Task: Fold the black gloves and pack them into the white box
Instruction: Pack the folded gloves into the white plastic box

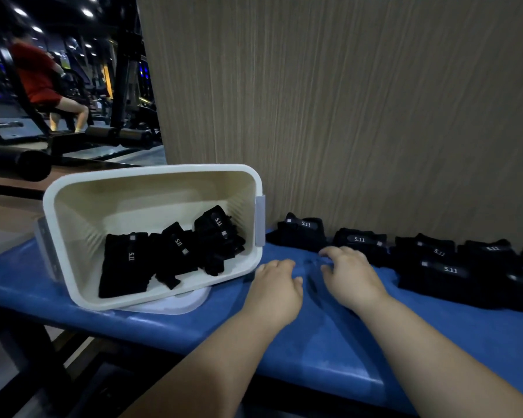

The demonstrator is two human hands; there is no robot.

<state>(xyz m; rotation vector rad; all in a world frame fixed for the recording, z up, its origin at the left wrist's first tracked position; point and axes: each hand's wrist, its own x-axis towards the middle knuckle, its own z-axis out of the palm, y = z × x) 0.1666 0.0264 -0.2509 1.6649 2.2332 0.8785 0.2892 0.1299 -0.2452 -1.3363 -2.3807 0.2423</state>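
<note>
- Box (151, 171), white, tipped toward the camera on the blue table (329, 357); packed gloves (169, 251) lie folded inside.
- Left hand (280, 280), just right of the box, fingers loosely bent, resting on the table.
- Right hand (349, 274) beside it, fingers spread, resting likewise.
- Loose gloves (435, 260) lined along the wall (344, 116).

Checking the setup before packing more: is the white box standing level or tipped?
Tipped: the white box leans with its opening toward the camera, black gloves inside.
</note>
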